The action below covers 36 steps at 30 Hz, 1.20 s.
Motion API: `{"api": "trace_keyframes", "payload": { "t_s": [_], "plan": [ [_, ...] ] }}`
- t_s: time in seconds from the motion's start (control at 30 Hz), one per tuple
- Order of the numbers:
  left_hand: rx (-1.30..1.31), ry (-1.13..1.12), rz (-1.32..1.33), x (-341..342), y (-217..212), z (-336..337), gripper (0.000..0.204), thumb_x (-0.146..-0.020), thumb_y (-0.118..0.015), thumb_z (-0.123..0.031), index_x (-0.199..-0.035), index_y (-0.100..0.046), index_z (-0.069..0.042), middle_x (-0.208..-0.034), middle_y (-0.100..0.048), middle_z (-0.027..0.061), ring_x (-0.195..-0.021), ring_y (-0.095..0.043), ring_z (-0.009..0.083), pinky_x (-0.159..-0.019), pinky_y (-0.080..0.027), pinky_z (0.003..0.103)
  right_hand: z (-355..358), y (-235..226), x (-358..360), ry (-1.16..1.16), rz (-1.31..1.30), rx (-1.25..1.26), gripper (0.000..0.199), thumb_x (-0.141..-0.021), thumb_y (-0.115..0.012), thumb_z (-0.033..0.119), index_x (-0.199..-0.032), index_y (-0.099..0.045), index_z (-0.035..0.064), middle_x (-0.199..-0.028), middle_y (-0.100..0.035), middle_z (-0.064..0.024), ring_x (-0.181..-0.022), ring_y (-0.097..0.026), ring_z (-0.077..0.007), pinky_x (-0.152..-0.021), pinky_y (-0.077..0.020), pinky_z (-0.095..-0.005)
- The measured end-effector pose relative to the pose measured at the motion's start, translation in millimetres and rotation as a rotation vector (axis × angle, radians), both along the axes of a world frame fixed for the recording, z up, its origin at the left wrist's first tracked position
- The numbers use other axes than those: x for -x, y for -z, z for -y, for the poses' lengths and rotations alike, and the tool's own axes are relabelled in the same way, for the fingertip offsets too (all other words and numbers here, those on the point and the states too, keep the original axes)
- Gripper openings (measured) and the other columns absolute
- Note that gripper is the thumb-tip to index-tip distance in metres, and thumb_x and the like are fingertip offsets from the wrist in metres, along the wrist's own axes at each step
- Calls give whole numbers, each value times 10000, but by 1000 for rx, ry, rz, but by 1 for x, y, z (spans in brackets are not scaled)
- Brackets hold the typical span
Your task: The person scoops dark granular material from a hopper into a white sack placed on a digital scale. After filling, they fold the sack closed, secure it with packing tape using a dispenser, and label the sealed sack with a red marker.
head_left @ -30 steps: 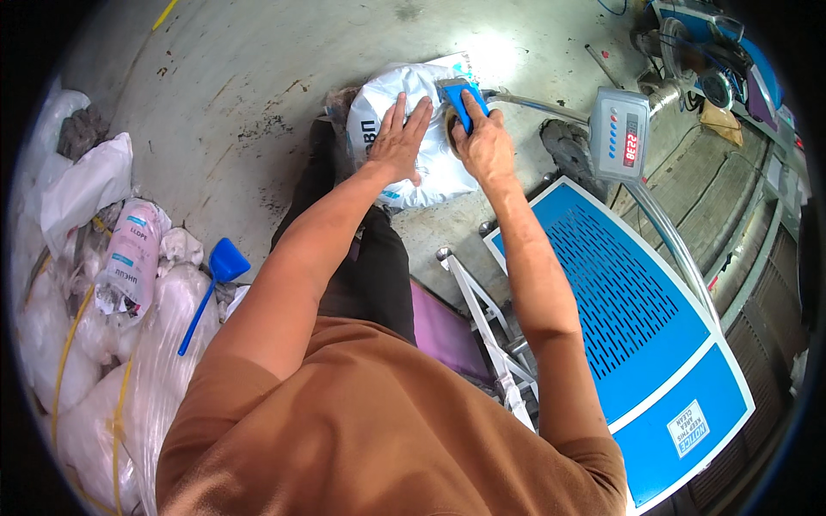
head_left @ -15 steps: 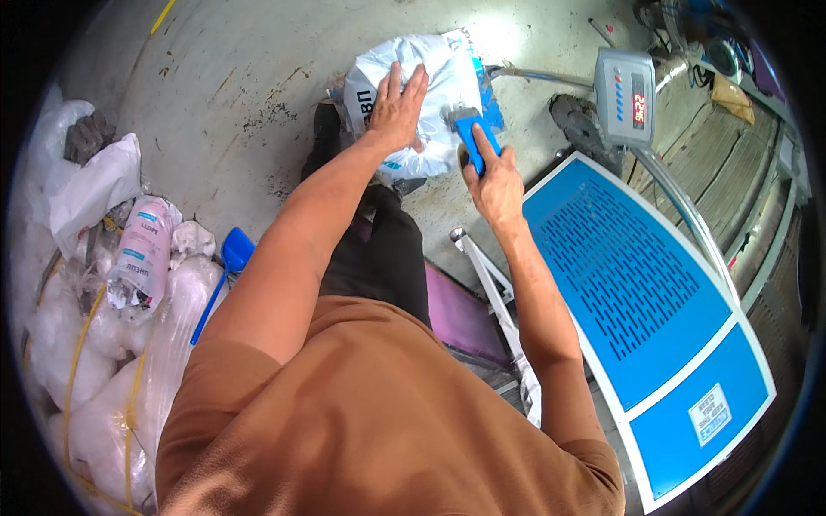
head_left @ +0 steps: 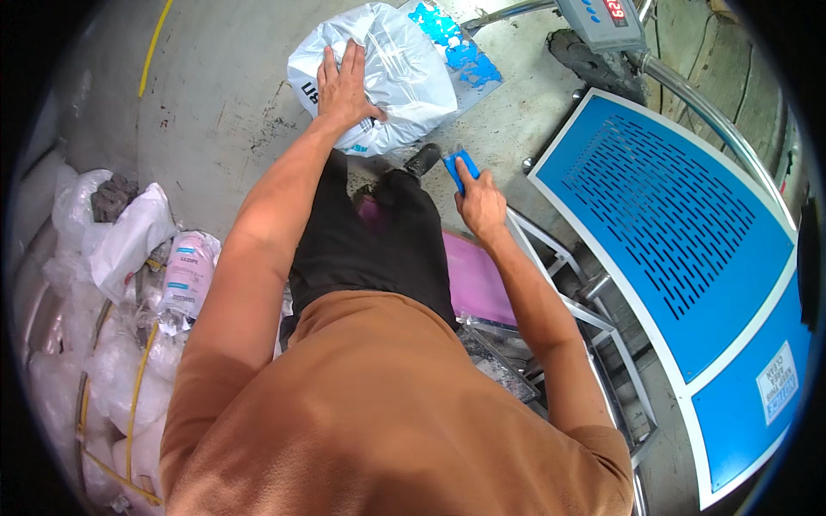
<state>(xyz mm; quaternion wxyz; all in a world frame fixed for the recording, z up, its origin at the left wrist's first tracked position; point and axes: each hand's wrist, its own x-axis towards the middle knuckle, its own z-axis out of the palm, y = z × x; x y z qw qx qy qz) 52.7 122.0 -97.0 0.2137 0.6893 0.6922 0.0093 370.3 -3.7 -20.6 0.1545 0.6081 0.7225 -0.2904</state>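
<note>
A full white plastic bag (head_left: pixel 404 77) with dark print stands on a worn blue-and-grey platform (head_left: pixel 469 69). My left hand (head_left: pixel 344 90) lies on the bag's near left side, fingers spread and thumb out to the right. To the right of the bag and closer to me, my right hand (head_left: pixel 482 202) is closed round a blue hand tool (head_left: pixel 460 170). A gap separates the tool from the bag. Its exact kind is unclear, as my fingers cover part of it.
A grey scale display (head_left: pixel 602 24) on a metal post rises beyond a blue slotted panel (head_left: pixel 662 215) with a white frame. Clear plastic bags (head_left: pixel 112 370) and a printed bag (head_left: pixel 188 275) pile up at left. A pink panel (head_left: pixel 477 275) and metal frame (head_left: pixel 559 292) stand beside my legs.
My right hand and the blue tool have drawn back from the bag toward me. The left hand stays on the bag. The whole view has shifted, and the bag appears higher and further left.
</note>
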Motion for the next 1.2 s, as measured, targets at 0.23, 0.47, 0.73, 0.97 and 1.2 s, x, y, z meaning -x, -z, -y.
{"api": "trace_keyframes", "payload": {
  "t_s": [0.23, 0.47, 0.73, 0.97, 1.2],
  "plan": [
    [-28, 2, -23, 5, 1, -5, 1476, -441, -1002, -517, -1614, -233, -58, -1694, -219, 136, -1540, -133, 501, -1224, -211, 606, -48, 92, 31, -47, 122, 133, 544, -913, -609, 164, -1455, -560, 163, -1119, -624, -242, -914, -715, -417, -782, -588, -508],
    [52, 6, 3, 3, 4, 28, 1420, -489, -995, -491, -1601, -251, -14, -1690, -208, 161, -1547, -97, 506, -1244, -171, 595, 58, 80, -117, 592, 282, 508, 460, -883, -669, 161, -1321, -660, 21, -1288, -686, -230, -1212, -652, -367, -1032, -503, -416],
    [69, 4, 56, 11, -9, -2, 1420, -525, -985, -489, -1619, -198, -43, -1698, -141, 126, -1550, -63, 503, -1271, -124, 554, -57, -30, -18, 1703, -1197, 501, 411, -1053, -587, 287, -1374, -564, 31, -1348, -645, -149, -1237, -632, -311, -1087, -505, -509],
    [79, 1, 120, 23, -13, -3, 1407, -515, -976, -497, -1618, -229, -44, -1700, -139, 117, -1551, -63, 501, -1277, -141, 532, -188, -58, 133, 1460, -1457, 731, 442, -1077, -533, 341, -1364, -569, 7, -1335, -662, -162, -1202, -666, -308, -1051, -546, -461],
    [32, -2, 137, 36, -14, -1, 1349, -492, -956, -502, -1604, -327, -66, -1670, -277, 99, -1542, -180, 479, -1278, -159, 484, -227, -55, 214, 1443, -1302, 828, 428, -1079, -510, 348, -1348, -597, 26, -1341, -670, -139, -1229, -650, -292, -1079, -517, -469]
  ]
}}
